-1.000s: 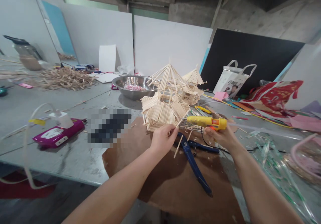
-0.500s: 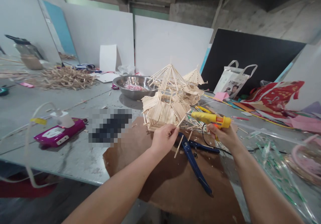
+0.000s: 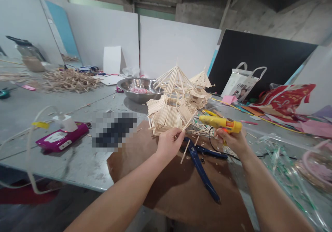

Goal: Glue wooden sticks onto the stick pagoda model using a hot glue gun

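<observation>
Yellow hot-glue gun, gripped in the right hand and pointed toward the stick-built pavilion model on the counter; left hand pinching a stick at its eave, presumably to steady it.

2 bare hands and 2 bare, tapering forearms

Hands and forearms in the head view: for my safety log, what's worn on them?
The left hand and right hand are ungloved, with no ring showing. The left forearm and right forearm are bare, without visible sleeve, watch or bracelet.
</observation>
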### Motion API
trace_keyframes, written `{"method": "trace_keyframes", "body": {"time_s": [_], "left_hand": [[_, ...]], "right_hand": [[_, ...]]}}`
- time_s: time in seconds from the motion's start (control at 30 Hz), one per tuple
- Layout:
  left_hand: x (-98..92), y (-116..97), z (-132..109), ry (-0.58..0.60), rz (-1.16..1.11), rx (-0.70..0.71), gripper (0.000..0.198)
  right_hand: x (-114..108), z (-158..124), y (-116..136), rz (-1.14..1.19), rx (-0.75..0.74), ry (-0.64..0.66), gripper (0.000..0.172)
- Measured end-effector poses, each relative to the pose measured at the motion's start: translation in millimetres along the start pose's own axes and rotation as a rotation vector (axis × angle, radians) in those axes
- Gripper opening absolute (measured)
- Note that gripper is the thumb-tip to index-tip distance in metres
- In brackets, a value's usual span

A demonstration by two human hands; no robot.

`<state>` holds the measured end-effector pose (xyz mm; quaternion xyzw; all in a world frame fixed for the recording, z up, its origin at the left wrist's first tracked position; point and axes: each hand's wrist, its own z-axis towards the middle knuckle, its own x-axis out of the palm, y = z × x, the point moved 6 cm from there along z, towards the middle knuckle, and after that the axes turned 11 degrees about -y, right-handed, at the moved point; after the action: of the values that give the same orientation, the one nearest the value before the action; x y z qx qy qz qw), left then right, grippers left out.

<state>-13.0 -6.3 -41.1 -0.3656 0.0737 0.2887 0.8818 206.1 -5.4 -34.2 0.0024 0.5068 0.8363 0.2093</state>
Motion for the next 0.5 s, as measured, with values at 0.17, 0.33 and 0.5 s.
{"method": "trace_keyframes", "body": {"time_s": [0.17,0.33,0.5], "left_hand": [[0.0,-0.4,0.4,0.004,-0.004,-0.010,0.020],[-0.2,1.9,0.9,-0.004,-0.007,-0.028,0.021],[0.0,2.9,0.9,-0.012,-0.004,-0.023,0.020]], "right_hand": [[-2.2,2.6,-8.3,-0.016,0.036,-0.015,0.031],[9.0,-0.5,6.4,-0.015,0.001,0.052,0.029],[16.1,-6.0,18.4,-0.084,-0.091,0.151,0.023]]}}
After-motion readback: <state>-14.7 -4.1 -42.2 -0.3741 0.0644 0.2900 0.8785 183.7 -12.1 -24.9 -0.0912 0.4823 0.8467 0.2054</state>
